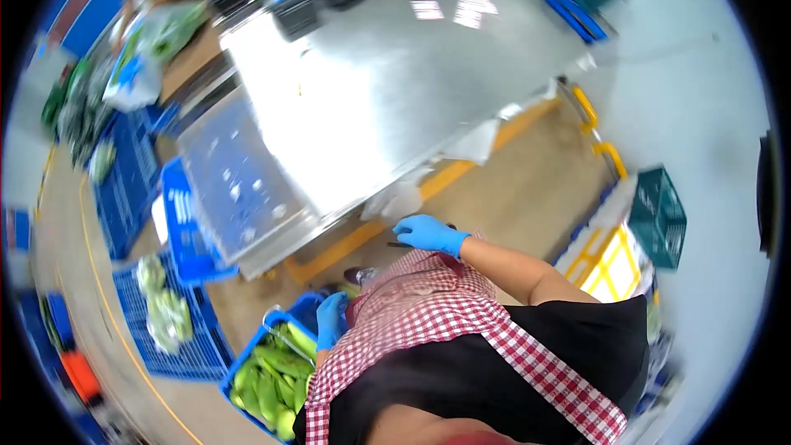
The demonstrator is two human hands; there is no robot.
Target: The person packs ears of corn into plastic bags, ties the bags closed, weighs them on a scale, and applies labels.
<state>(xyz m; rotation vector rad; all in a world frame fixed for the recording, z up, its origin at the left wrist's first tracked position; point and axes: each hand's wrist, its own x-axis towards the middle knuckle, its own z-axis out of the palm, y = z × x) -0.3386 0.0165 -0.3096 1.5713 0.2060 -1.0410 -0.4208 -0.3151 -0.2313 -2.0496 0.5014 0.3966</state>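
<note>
Reaching across the front of the checked apron [424, 301], right hand [431, 233], blue-gloved, has its forearm coming in from the side, elbow bent. Fingers bent forward, a thin dark item [397, 245] showing just by them; cannot tell if gripped. Left hand [332, 321], also gloved, hangs low at the apron's other side, fingers together, grip unclear. Green vegetables [268, 379] lie in the blue crate [233, 391] just beside it. Metal table [379, 99] ahead.

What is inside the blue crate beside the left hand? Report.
Green vegetables, mostly long, are in the blue crate beside the left hand. The upper ones cover the crate's floor and whatever lies beneath them.
</note>
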